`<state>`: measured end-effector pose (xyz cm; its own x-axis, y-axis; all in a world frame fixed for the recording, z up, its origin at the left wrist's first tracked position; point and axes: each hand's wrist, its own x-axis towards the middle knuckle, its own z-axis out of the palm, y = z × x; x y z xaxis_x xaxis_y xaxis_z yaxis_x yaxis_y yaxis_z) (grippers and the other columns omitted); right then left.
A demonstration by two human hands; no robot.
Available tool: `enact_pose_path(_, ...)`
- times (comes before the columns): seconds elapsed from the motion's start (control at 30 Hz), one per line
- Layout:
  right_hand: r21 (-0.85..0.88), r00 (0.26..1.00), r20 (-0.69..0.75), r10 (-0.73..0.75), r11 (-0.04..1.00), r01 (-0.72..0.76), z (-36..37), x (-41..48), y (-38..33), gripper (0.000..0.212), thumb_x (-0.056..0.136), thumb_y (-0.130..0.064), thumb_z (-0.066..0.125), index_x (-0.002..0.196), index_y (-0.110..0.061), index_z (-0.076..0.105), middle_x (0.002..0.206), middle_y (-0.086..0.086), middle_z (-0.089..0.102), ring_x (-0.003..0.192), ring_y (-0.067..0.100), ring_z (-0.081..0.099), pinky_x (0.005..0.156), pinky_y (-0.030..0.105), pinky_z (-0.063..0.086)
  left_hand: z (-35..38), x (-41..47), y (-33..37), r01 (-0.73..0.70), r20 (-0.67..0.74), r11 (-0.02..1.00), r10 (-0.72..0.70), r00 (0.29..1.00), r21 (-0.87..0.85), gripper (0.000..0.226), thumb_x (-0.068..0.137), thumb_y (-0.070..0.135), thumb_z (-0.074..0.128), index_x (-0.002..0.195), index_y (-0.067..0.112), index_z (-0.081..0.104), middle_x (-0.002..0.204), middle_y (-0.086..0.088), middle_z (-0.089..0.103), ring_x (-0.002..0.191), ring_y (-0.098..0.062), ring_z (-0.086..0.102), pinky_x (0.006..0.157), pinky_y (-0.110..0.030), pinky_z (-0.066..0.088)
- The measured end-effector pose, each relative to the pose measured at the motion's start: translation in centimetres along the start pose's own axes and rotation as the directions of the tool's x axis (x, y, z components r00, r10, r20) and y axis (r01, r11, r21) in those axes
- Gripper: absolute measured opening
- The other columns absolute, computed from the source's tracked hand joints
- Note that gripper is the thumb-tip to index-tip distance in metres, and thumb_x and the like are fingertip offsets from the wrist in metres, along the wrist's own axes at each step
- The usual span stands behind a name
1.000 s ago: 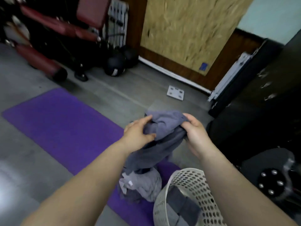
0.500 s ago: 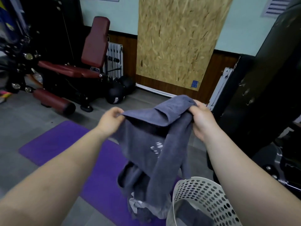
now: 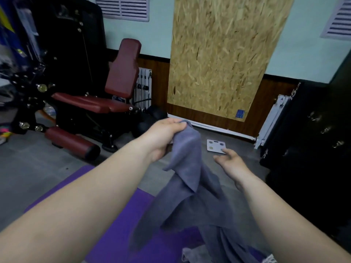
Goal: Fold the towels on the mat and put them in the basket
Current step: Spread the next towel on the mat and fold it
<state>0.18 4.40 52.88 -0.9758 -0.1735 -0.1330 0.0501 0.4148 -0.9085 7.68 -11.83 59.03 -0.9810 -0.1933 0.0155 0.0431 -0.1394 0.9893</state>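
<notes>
1. The left hand grips one corner of the grey towel, which hangs above the purple mat.
2. The right hand is open with its fingers spread, just beside the towel and not touching it.
3. I think it should catch the next corner, so that the towel spreads flat before it is folded.
4. The blue sticker is too small to read. The black box seems to show "15".

The towel hanging from my left grip curtains off the gap toward my right grip. Beyond my right grip lies bare floor with only a flat scale. Black boxes wall off its right. A padded machine crowds the left of my left grip.
</notes>
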Motion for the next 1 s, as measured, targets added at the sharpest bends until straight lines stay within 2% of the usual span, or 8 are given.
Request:
enact_pose_path(0.2,0.338,0.89,0.398,-0.223,0.937,0.084,4.9,-1.5,-4.1,0.04,0.079,-0.027,0.066,0.115,-0.023,0.051,0.1,-0.008,0.064,0.094,0.008,0.063,0.074,0.014,0.052,-1.7,3.4,-0.7,0.071,0.079,0.99,-0.062,0.995,-0.12,0.02,0.096,0.006,0.038,0.081,0.014,0.049,0.071,-0.003,0.05,0.062,-0.01,0.048,0.046,-0.012,0.045)
enact_pose_path(0.4,0.124,0.986,-0.03,-0.162,0.979,0.165,8.2,1.4,-6.3,0.034,0.085,0.006,0.043,0.07,-0.022,0.055,0.077,0.004,0.06,0.076,0.017,0.055,0.062,0.017,0.042,-6.8,4.0,-1.5,-0.013,0.088,0.999,0.01,0.996,0.038,0.018,0.099,0.012,0.033,0.101,0.017,0.05,0.087,0.002,0.061,0.077,-0.007,0.059,0.067,-0.017,0.049)
enact_pose_path(0.5,0.307,0.995,0.044,-0.091,0.949,0.073,8.4,2.1,-7.7,0.036,0.087,0.008,0.039,0.075,-0.021,0.058,0.071,0.005,0.063,0.067,0.017,0.057,0.06,0.024,0.045,-10.0,4.1,-2.4,-0.15,-0.06,0.978,0.16,0.985,0.147,0.024,0.094,0.002,0.042,0.111,0.018,0.047,0.098,0.003,0.058,0.079,-0.003,0.055,0.067,-0.006,0.044)
enact_pose_path(0.6,0.406,0.966,0.189,-0.176,0.91,0.086,8.9,2.7,-9.5,0.038,0.088,0.01,0.038,0.077,-0.018,0.061,0.054,-0.007,0.066,0.056,0.009,0.061,0.049,0.014,0.049,-11.3,4.2,-4.1,-0.131,0.132,0.959,0.1,0.986,0.252,0.049,0.083,-0.001,0.06,0.12,0.023,0.04,0.113,0.001,0.051,0.099,-0.006,0.051,0.085,-0.015,0.042)
enact_pose_path(0.73,0.494,0.928,0.248,-0.278,0.86,0.125,9.4,2.5,-12.1,0.043,0.088,0.004,0.044,0.058,-0.018,0.065,0.048,-0.008,0.064,0.048,0.003,0.061,0.047,0.011,0.048,-10.8,4.2,-6.3,-0.095,0.166,0.935,0.04,0.985,0.341,0.016,0.083,0.009,0.063,0.09,0.02,0.054,0.095,0.0,0.059,0.092,-0.01,0.052,0.073,-0.012,0.041)
enact_pose_path(0.8,0.49,0.936,0.161,-0.313,0.849,0.2,8.9,2.6,-12.7,0.048,0.081,0.006,0.051,0.04,-0.015,0.063,0.043,-0.007,0.06,0.042,0.004,0.058,0.043,0.01,0.044,-11.9,4.4,-7.0,-0.126,0.059,0.845,0.111,0.992,0.52,0.008,0.085,0.008,0.058,0.09,0.013,0.055,0.092,-0.005,0.057,0.089,-0.015,0.052,0.065,-0.016,0.038)
enact_pose_path(0.9,0.5,0.957,0.022,-0.29,0.832,0.241,7.7,2.8,-12.4,0.042,0.072,0.009,0.054,0.039,-0.015,0.061,0.042,-0.004,0.058,0.039,0.008,0.056,0.043,0.013,0.045,-15.5,3.3,-8.7,0.041,-0.065,0.472,0.035,0.997,0.881,0.003,0.082,0.016,0.049,0.081,0.017,0.052,0.101,-0.011,0.056,0.098,-0.025,0.054,0.072,-0.028,0.035)
enact_pose_path(1.0,0.5,0.969,-0.059,-0.24,0.833,0.237,6.1,2.2,-11.8,0.052,0.082,0.012,0.042,0.041,-0.015,0.06,0.039,-0.006,0.056,0.037,0.007,0.055,0.041,0.012,0.043,-18.3,0.8,-10.8,0.223,-0.228,0.329,-0.025,0.973,0.917,0.026,0.085,0.012,0.048,0.065,0.024,0.037,0.107,-0.011,0.06,0.102,-0.029,0.054,0.07,-0.03,0.035)
